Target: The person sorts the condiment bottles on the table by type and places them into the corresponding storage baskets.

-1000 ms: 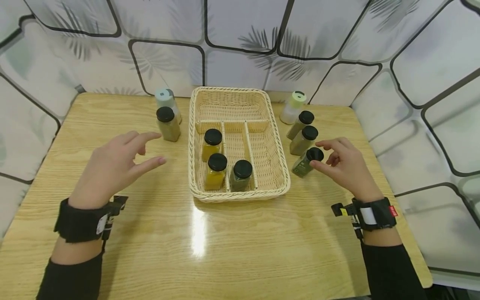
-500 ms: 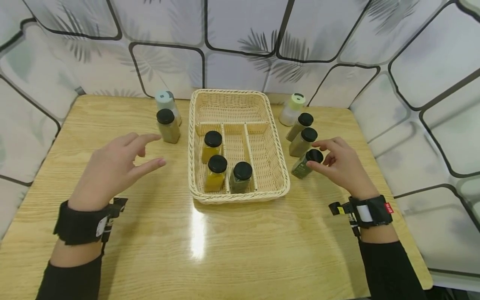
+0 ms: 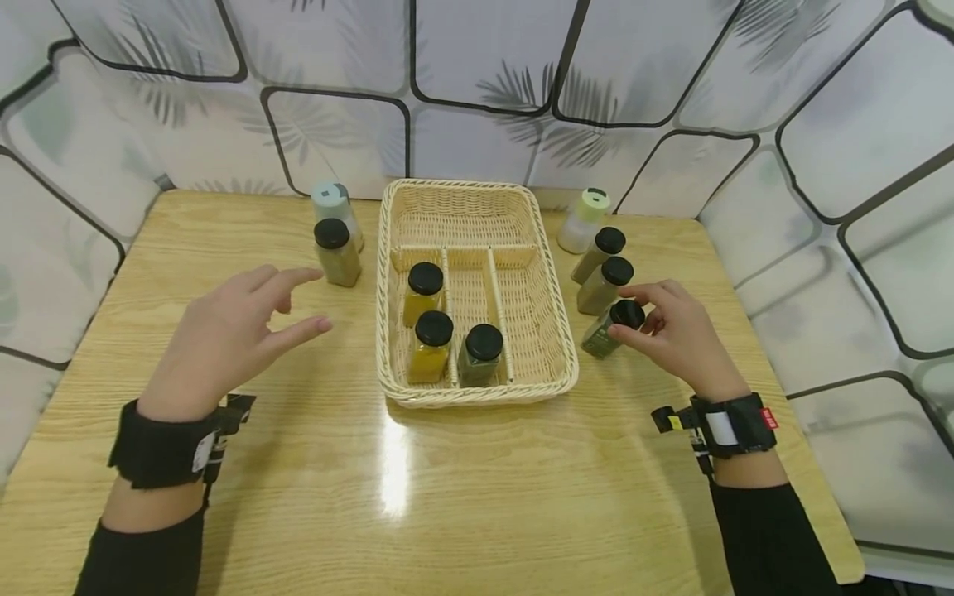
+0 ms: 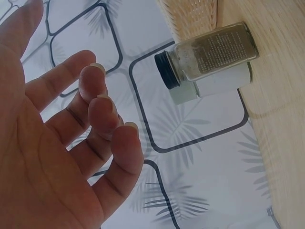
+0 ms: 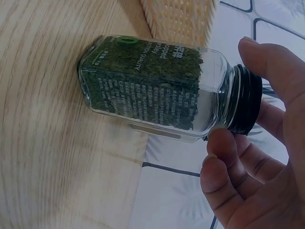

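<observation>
On the right, my right hand has thumb and fingers round the black cap and neck of a glass jar of chopped parsley. The jar stands on the table, its green flakes and printed label showing in the right wrist view. My left hand hovers over the left of the table, thumb and index finger spread apart, holding nothing. Just beyond its fingertips stands a black-capped jar of brownish powder, with a pale blue-capped shaker behind it.
A divided wicker basket sits in the middle, holding two jars of yellow spice and a jar of dark green herbs. Beyond the parsley are two black-capped jars and a green-capped shaker. A patterned cloth rises behind the table.
My right hand has moved slightly left and closed in round the parsley jar's cap. My left hand and the jars stay where they were.
</observation>
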A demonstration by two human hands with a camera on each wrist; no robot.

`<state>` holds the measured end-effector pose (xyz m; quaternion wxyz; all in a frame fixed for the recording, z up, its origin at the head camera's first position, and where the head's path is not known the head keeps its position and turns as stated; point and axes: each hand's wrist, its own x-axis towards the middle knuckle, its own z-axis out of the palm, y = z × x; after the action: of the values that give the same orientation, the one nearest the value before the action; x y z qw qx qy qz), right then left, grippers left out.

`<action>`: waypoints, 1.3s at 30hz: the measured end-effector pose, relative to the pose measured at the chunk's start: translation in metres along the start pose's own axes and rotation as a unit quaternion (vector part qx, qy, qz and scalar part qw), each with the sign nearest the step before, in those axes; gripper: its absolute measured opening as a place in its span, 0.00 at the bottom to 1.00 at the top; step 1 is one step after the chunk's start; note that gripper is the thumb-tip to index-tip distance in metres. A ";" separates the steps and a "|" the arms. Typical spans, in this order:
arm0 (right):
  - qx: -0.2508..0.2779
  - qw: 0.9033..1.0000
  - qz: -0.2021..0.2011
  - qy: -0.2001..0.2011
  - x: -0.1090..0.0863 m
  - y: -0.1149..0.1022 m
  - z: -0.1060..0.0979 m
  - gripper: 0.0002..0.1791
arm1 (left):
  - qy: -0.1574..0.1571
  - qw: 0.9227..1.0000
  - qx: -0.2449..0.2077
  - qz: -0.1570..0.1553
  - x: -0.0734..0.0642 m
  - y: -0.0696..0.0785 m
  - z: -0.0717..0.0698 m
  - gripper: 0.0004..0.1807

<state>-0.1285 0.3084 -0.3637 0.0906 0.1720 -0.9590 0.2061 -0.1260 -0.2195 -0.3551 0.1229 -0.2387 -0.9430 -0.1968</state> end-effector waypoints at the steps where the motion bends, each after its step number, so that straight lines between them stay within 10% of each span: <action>1: 0.000 1.000 -0.001 0.000 0.000 0.000 0.000 0.29 | 0.001 1.000 0.002 0.002 0.000 0.000 0.000 0.32; 39: -0.007 1.000 -0.005 -0.025 0.008 -0.006 0.004 0.23 | 0.000 1.000 0.003 0.010 0.001 0.001 -0.002 0.32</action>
<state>-0.1341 0.2994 -0.3632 0.0686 0.1813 -0.9615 0.1948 -0.1258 -0.2196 -0.3529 0.1253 -0.2482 -0.9411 -0.1923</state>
